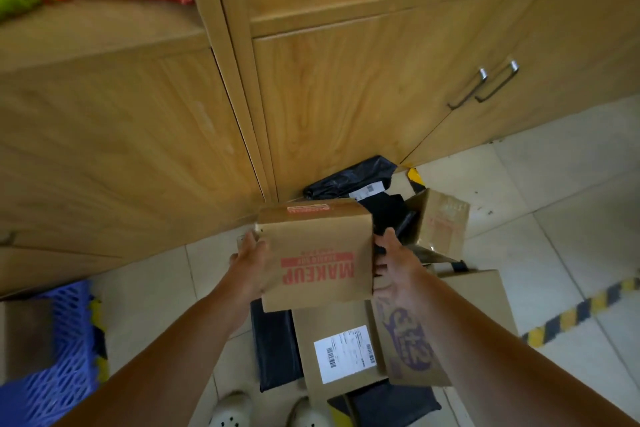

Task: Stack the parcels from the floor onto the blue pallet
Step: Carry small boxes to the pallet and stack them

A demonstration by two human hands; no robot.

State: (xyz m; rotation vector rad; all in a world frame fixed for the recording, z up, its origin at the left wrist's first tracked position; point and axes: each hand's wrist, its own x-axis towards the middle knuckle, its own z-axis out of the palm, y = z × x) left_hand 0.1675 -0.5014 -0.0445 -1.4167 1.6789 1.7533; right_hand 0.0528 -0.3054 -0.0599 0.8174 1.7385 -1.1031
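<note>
Blue pallet (59,350) cut off at left edge and blurred, black mailer bags (277,350) half buried under boxes, small label print (346,352) unreadable

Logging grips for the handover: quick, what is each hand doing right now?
Left hand: closed on the left side of the MAKEUP box.
Right hand: closed on the right side of the same box.

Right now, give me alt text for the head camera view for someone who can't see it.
Two bare hands, left and right, grip a cardboard box printed MAKEUP by its sides, above a pile of parcels on a tiled floor. Wooden cabinets stand behind; a blue pallet sits at lower left.
</note>
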